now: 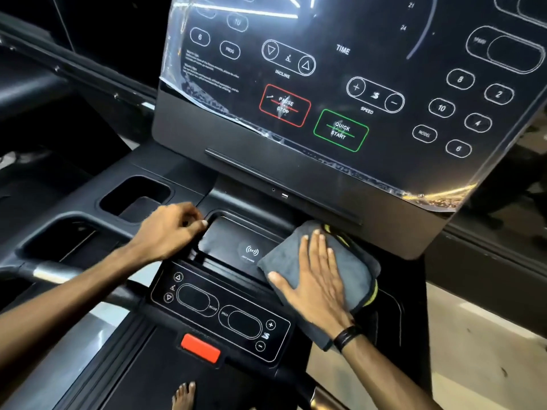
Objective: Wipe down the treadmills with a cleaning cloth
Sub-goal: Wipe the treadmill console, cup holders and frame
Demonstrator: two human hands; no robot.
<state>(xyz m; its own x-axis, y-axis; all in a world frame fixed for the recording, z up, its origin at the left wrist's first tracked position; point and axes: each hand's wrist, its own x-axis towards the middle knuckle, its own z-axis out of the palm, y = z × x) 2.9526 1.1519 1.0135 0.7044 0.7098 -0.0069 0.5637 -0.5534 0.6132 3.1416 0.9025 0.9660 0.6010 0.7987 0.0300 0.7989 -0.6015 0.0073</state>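
Right hand [318,279] flat on grey cloth [352,261], left hand [168,229] curled, empty, well apart

A grey cloth [349,270] (yellow-edged, folded) lies flat on the black treadmill console [177,179].

The black treadmill console [165,173] carries everything here. A folded grey cleaning cloth [352,261] with a yellow-green edge lies on its right side, overlapping the wireless charging pad [233,244]. Below the pad sit a small control panel [219,312] and a red safety key [200,348].
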